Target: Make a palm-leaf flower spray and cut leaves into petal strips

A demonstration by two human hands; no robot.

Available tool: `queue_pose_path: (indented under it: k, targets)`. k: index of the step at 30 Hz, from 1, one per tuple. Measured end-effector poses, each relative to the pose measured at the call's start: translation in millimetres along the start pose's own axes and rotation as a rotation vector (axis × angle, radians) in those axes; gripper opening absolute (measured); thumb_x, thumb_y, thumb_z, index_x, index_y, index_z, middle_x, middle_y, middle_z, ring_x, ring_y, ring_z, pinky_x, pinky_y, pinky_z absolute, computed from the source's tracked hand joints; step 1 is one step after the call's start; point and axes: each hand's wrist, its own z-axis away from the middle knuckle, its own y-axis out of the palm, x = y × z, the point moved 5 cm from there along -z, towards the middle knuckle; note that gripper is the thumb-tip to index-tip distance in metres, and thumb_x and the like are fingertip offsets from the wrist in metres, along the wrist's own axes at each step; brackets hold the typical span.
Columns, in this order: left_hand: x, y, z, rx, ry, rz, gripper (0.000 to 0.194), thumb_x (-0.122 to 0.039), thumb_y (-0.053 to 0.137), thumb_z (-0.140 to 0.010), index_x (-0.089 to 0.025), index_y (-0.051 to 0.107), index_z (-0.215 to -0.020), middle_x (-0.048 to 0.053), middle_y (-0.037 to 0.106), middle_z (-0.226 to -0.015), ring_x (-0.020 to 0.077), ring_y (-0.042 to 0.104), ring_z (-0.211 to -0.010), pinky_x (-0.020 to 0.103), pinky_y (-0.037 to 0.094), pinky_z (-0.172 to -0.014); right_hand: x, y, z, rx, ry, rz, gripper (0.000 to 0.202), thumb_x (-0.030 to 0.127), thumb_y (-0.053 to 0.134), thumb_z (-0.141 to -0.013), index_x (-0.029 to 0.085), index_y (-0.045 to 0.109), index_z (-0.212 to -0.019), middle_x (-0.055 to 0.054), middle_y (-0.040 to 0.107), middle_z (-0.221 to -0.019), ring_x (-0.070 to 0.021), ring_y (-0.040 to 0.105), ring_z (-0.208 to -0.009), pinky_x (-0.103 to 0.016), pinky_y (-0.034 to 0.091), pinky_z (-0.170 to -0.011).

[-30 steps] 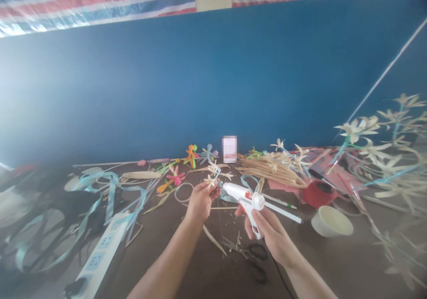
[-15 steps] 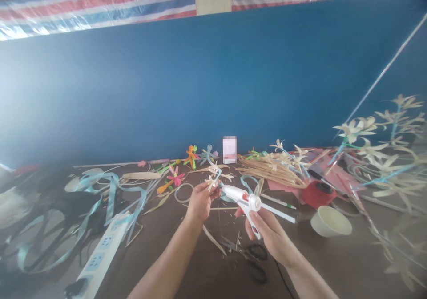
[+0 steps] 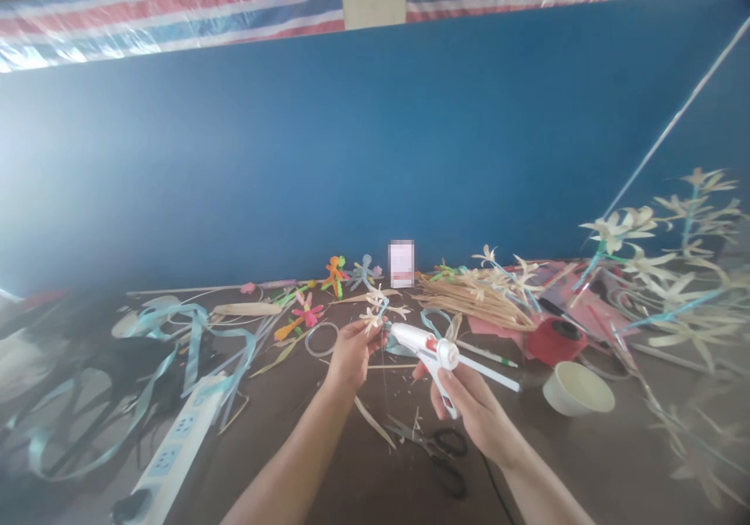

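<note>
Pinches pale flower sprig [image 3: 370,320] roughly upright in left hand [image 3: 350,355], above surface [image 3: 363,482]. Grips glue gun [image 3: 432,348] in right hand [image 3: 472,406], just right of sprig, aiming leftward; can't tell contact.

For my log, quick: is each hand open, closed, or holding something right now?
Left hand: closed, holding a small pale flower sprig.
Right hand: closed, holding a white glue gun.

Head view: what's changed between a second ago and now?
Very little. The glue gun sits slightly further left in the frame, but the view drifted too, so that may be camera shift. Nothing taken or released: right hand still grips it, left hand still holds the flower sprig. Scissors and bowl stayed put.
</note>
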Motion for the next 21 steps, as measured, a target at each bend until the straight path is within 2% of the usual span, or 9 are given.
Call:
queue_pose_path:
  k: [7, 10, 12, 14, 15, 18, 21]
  targets:
    - [-0.2, -5.5, -3.0, -0.033, 0.009, -0.013, 0.021, -0.024, 0.070, -0.057, -0.010, 0.067, -0.072, 0.007, 0.064, -0.074, 0.0109, 0.057, -0.061, 0.024, 0.045, -0.060, 1.7, -4.7, 7.2, 0.018, 0.025, 0.070, 0.036, 0.039, 0.029, -0.087, 0.014, 0.052, -0.098, 0.002, 0.045, -0.052, -0.0123, 0.043, -0.050, -0.027, 0.038, -0.054]
    - [-0.2, -9.2, -4.2, -0.039, 0.010, -0.003, 0.019, -0.024, 0.069, -0.058, -0.010, 0.067, -0.072, 0.007, 0.064, -0.077, 0.0109, 0.057, -0.062, 0.025, 0.045, -0.062, -1.2, -20.7, 18.8, -0.077, 0.015, 0.248, 0.033, 0.037, 0.030, -0.086, 0.016, 0.051, -0.101, 0.001, 0.049, -0.055, -0.0129, 0.046, -0.051, -0.025, 0.040, -0.054]
    - [-0.7, -10.7, -5.3, -0.055, 0.020, 0.015, 0.018, -0.024, 0.070, -0.058, -0.010, 0.067, -0.069, 0.007, 0.064, -0.078, 0.0110, 0.057, -0.062, 0.026, 0.046, -0.062, -8.9, -35.9, 26.2, -0.188, -0.001, 0.455, 0.029, 0.036, 0.037, -0.083, 0.019, 0.050, -0.103, -0.001, 0.055, -0.066, -0.0147, 0.052, -0.059, -0.025, 0.042, -0.057]
    - [-1.8, -10.5, -6.3, -0.076, 0.034, 0.034, 0.019, -0.024, 0.071, -0.056, -0.010, 0.067, -0.069, 0.007, 0.064, -0.078, 0.0107, 0.057, -0.061, 0.026, 0.046, -0.062, -23.2, -50.7, 31.7, -0.288, -0.011, 0.714, 0.029, 0.036, 0.042, -0.080, 0.022, 0.049, -0.104, -0.005, 0.058, -0.088, -0.0180, 0.057, -0.075, -0.026, 0.044, -0.064]
    - [-2.4, -9.6, -6.8, -0.086, 0.036, 0.038, 0.020, -0.024, 0.071, -0.056, -0.011, 0.067, -0.069, 0.007, 0.064, -0.077, 0.0105, 0.057, -0.061, 0.026, 0.046, -0.061, -32.9, -58.0, 33.7, -0.335, 0.000, 0.841, 0.029, 0.036, 0.042, -0.079, 0.023, 0.049, -0.104, -0.005, 0.057, -0.094, -0.0188, 0.058, -0.076, -0.027, 0.044, -0.063]
    - [-3.6, -4.6, -7.1, -0.107, 0.030, 0.038, 0.022, -0.024, 0.071, -0.055, -0.011, 0.066, -0.071, 0.006, 0.064, -0.075, 0.0093, 0.056, -0.057, 0.025, 0.046, -0.060, -71.0, -76.8, 36.3, -0.355, 0.096, 1.109, 0.030, 0.035, 0.041, -0.079, 0.025, 0.047, -0.106, -0.006, 0.055, -0.099, -0.0200, 0.060, -0.069, -0.029, 0.045, -0.055]
    - [-5.3, 1.2, -5.6, -0.092, 0.047, 0.041, 0.021, -0.025, 0.071, -0.056, -0.010, 0.066, -0.071, 0.004, 0.063, -0.070, 0.0085, 0.055, -0.056, 0.024, 0.045, -0.059, -101.7, -91.9, 37.3, -0.356, 0.119, 1.200, 0.032, 0.031, 0.041, -0.077, 0.021, 0.046, -0.108, -0.008, 0.054, -0.101, -0.0207, 0.060, -0.072, -0.030, 0.045, -0.056]
